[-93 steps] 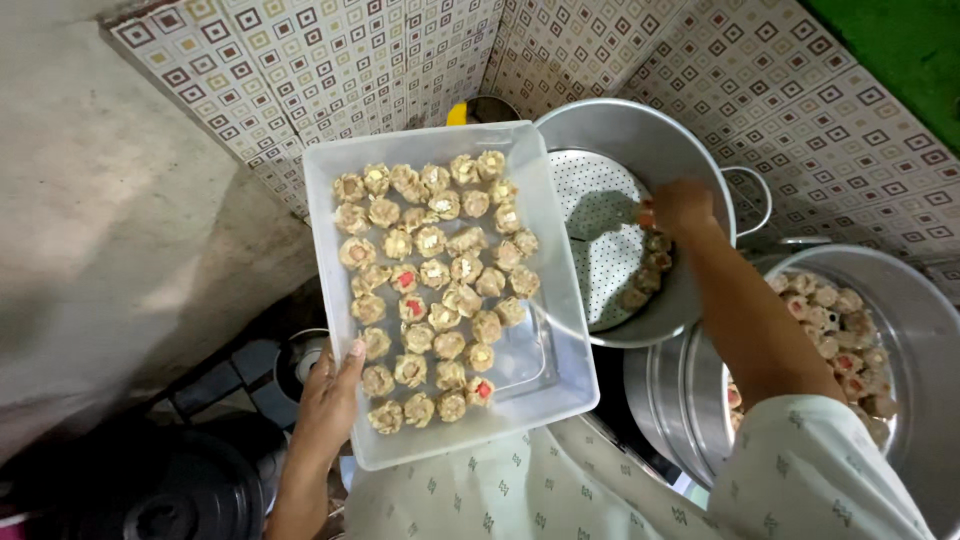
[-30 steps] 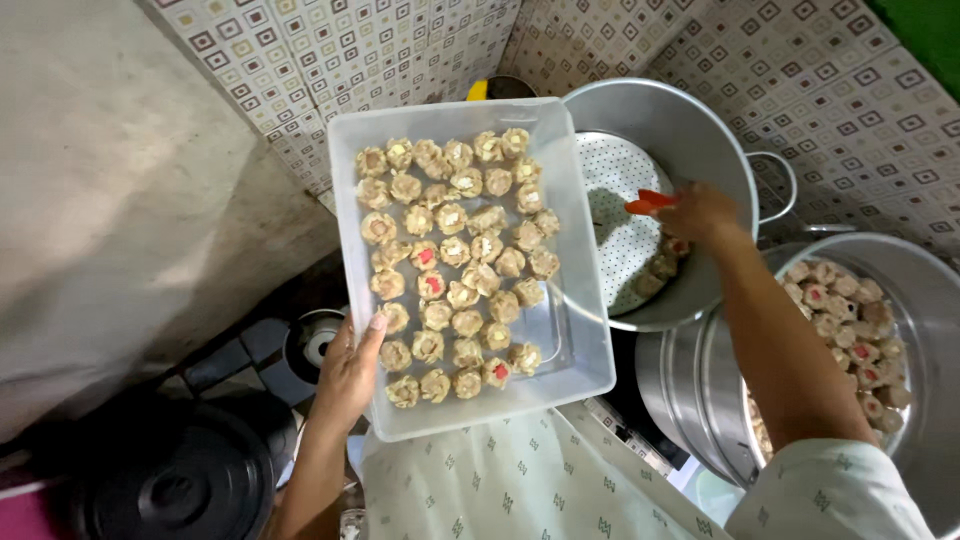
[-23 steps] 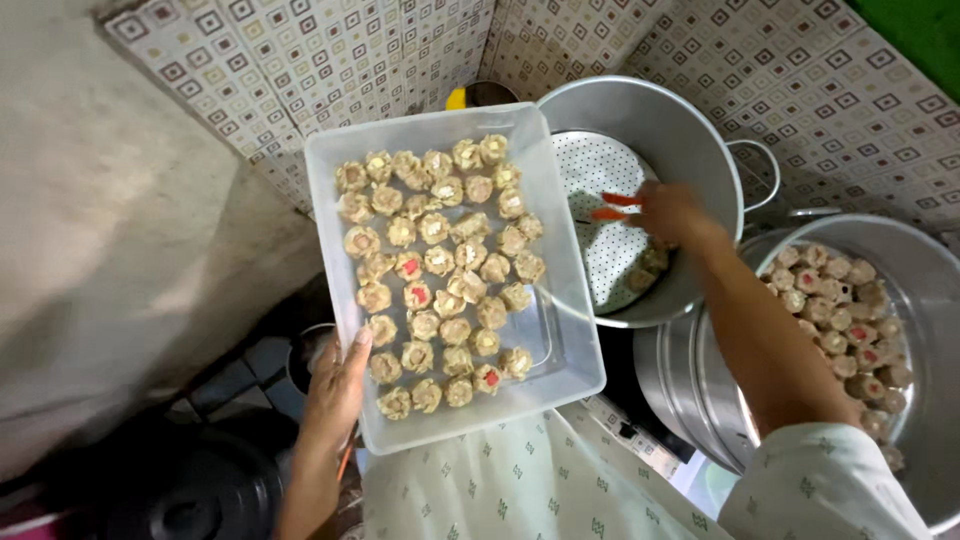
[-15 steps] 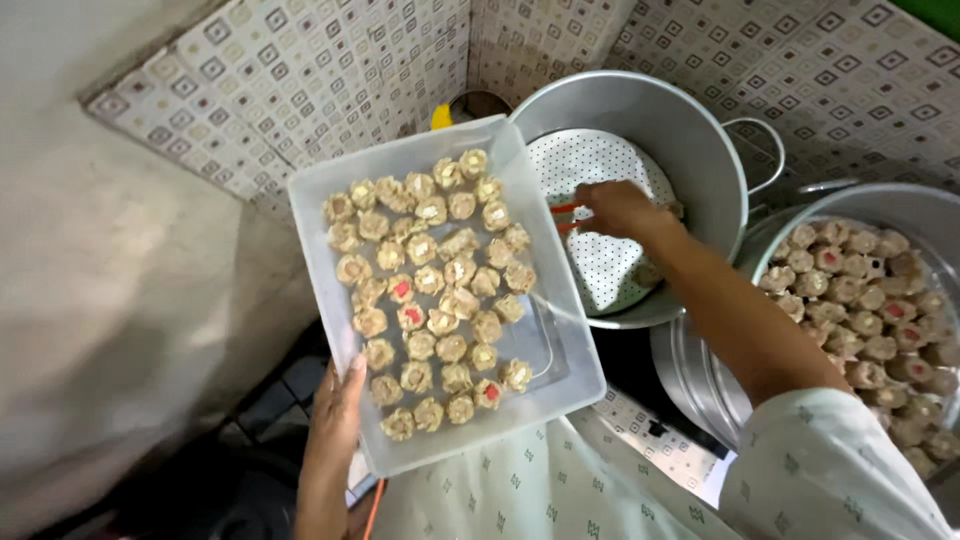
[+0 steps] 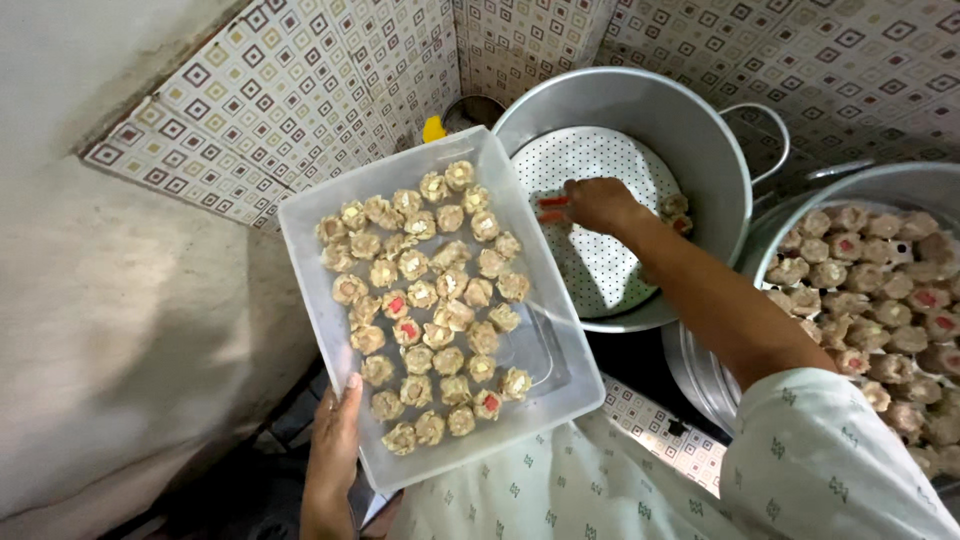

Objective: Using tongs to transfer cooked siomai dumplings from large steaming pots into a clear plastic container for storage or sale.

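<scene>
A translucent white plastic tray (image 5: 330, 330) carries pale tan dumplings (image 5: 430, 310), a few dotted red on top. Right of the tray, a silver-grey steamer pot (image 5: 700, 150) shows a white perforated plate (image 5: 590, 170) speckled with dark holes. Further right of the tray, a second steel steamer (image 5: 900, 185) holds more tan dumplings with red spots. Behind the tray, cream wall tiles (image 5: 300, 90) bear brown and gold squares. Below it, a white sleeve (image 5: 840, 470) carries small grey motifs.

The person wears a pale, whitish garment (image 5: 830, 460) with a short sleeve, dotted all over with small dark motifs. Both forearms and hands are bare, without rings or watch.
</scene>
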